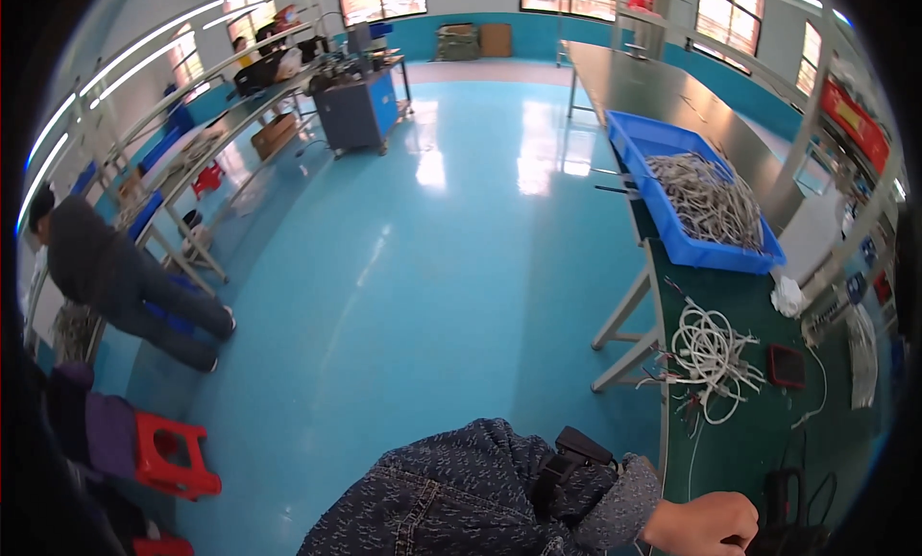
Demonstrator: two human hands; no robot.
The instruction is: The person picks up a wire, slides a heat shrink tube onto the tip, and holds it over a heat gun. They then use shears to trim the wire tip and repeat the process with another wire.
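My left hand (703, 523) is at the lower right, over the near end of the green-topped bench (720, 450). Its fingers are curled closed, and what they hold, if anything, is hidden. A black device on a strap (581, 447) sits on my dark blue patterned sleeve (451, 479). Beyond the hand lies a loose heap of white cables (713, 356) with bare coloured wire ends. A dark red-edged rectangular device (787, 366) is beside the heap. My right hand is out of view.
A blue tray (639, 167) full of grey cables stands further along the bench. Shelving (845, 210) rises at the right. Across the blue floor (384, 297), a person (115, 268) stands at another bench near a red stool (173, 450). A grey-blue cabinet (355, 114) is farther back.
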